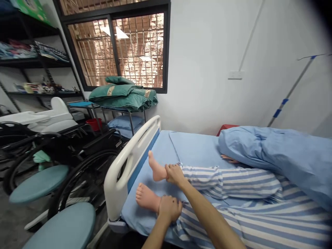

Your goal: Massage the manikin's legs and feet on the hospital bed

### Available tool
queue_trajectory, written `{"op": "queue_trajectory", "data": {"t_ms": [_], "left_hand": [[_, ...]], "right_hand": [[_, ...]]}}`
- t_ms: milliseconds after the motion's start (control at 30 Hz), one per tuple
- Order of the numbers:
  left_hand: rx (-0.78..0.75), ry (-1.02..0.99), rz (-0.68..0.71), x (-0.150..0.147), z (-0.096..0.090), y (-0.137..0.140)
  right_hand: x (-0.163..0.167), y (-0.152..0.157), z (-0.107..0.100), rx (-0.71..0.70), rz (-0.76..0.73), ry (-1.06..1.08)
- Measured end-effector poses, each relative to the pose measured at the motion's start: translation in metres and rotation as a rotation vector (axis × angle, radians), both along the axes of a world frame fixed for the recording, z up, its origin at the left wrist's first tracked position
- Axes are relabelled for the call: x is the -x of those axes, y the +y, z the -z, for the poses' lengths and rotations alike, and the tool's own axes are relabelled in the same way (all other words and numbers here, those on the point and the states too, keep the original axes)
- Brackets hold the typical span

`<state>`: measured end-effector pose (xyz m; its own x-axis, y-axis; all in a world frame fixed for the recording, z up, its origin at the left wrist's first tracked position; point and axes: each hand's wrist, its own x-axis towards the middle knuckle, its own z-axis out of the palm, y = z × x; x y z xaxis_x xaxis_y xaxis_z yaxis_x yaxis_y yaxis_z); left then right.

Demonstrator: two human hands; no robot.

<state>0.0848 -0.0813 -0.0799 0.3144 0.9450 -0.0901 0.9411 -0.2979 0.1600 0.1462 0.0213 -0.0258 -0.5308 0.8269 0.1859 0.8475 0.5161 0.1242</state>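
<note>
A manikin in blue-and-white striped trousers (pixel 243 181) lies on the blue bed sheet (pixel 192 141), its bare feet toward the white footboard. My left hand (pixel 169 208) is closed around the ankle of the nearer foot (pixel 147 197). Around the ankle of the farther foot (pixel 156 169), my right hand (pixel 175 173) is closed too. Both feet point toward the footboard, with their toes up. The trouser hems begin just behind my hands. A light blue quilt (pixel 269 148) covers the upper part of the manikin, and some fingers (pixel 229 158) show at its edge.
The white footboard (pixel 118 173) rises at the bed's left end. Beyond it stand a wheelchair (pixel 85 166) and blue-green round seats (pixel 64 226). Green folded bedding (pixel 124 95) lies on a rack under the window. A pole (pixel 293 90) stands at the far right.
</note>
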Motion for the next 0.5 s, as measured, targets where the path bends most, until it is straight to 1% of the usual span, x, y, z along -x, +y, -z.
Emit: {"op": "queue_trajectory", "data": {"t_ms": [67, 100, 167, 200, 267, 500], "left_hand": [[-0.053, -0.014, -0.029, 0.000, 0.004, 0.001], [-0.075, -0.023, -0.034, 0.000, 0.007, 0.002], [-0.092, -0.038, -0.030, 0.000, 0.011, 0.003], [-0.098, -0.045, -0.028, 0.001, 0.012, 0.003], [-0.104, -0.052, -0.035, 0.001, 0.012, 0.004], [-0.070, -0.040, -0.033, 0.001, 0.008, 0.003]], "right_hand": [[0.003, -0.001, 0.038, 0.033, -0.021, -0.004], [0.003, -0.001, 0.052, 0.039, -0.025, -0.001], [0.002, 0.001, 0.071, 0.045, -0.031, 0.011], [0.002, 0.002, 0.075, 0.046, -0.035, 0.016], [0.002, 0.003, 0.077, 0.044, -0.038, 0.023], [0.002, -0.003, 0.068, 0.072, -0.027, 0.014]]}}
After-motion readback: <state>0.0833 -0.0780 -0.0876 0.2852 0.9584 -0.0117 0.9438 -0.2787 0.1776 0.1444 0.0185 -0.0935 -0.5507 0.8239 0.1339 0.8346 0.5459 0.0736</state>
